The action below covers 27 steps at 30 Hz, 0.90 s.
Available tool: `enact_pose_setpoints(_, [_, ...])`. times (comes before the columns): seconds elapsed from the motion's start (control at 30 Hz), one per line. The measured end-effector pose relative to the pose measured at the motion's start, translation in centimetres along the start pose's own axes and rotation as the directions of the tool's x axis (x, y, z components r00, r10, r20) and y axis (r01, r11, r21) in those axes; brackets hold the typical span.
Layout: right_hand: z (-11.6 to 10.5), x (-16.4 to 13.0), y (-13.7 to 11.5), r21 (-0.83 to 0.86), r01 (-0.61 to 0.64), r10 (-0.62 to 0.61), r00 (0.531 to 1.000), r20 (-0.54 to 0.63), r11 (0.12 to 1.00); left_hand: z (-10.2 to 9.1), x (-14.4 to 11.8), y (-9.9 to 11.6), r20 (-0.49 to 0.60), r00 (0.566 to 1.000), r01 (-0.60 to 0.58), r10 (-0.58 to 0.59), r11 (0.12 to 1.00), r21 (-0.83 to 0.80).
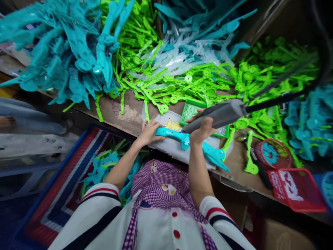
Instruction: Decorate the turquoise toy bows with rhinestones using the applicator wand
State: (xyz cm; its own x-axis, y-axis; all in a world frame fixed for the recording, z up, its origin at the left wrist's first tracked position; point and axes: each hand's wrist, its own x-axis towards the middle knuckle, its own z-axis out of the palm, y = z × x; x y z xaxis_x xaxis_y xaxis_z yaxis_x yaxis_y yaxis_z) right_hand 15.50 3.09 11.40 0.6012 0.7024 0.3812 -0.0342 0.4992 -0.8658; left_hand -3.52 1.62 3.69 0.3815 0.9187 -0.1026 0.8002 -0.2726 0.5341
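Turquoise plastic toy part [186, 140]: I see it flat on a white cloth [166, 144] at the tabletop [125, 114] edge; looks light, stiff, thin-tipped.
Left hand [148, 132]: fingers spread, pressing its left end.
Right hand [202, 129]: fingers wrapped around a grey power screwdriver [221, 114].
Around: green parts [171, 86].

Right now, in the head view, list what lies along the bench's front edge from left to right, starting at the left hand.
left hand → teal plastic piece → right hand gripping the grey power tool → loose green part → round red basket → square red basket
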Motion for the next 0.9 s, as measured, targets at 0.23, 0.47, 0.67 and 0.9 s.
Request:
enact_pose_setpoints(0.23, [-2.5, 7.2, 5.3, -0.107, 0.055, -0.042, 0.992, 0.122, 0.993, 0.5, 2.1, 3.3, 0.019, 0.986, -0.165, 0.163, 0.980, 0.113])
enact_pose_setpoints(0.47, [-2.8, 7.3, 9.3, -0.082, 0.021, -0.005, 0.982, 0.189, 0.996, 1.3, 4.1, 3.1, 0.103, 0.977, -0.193, 0.187, 0.980, 0.043])
enact_pose_setpoints(0.67, [-3.1, 7.5, 10.5, -0.068, -0.008, 0.024, 0.974, 0.225, 0.998, 1.2, 3.8, 2.9, 0.097, 0.977, -0.197, 0.192, 0.979, 0.043])
enact_pose_setpoints(0.9, [-3.3, 7.2, 11.2, -0.076, 0.049, -0.030, 0.971, 0.238, 0.996, 1.0, 3.7, 2.9, 0.066, 0.978, -0.197, 0.198, 0.980, -0.021])
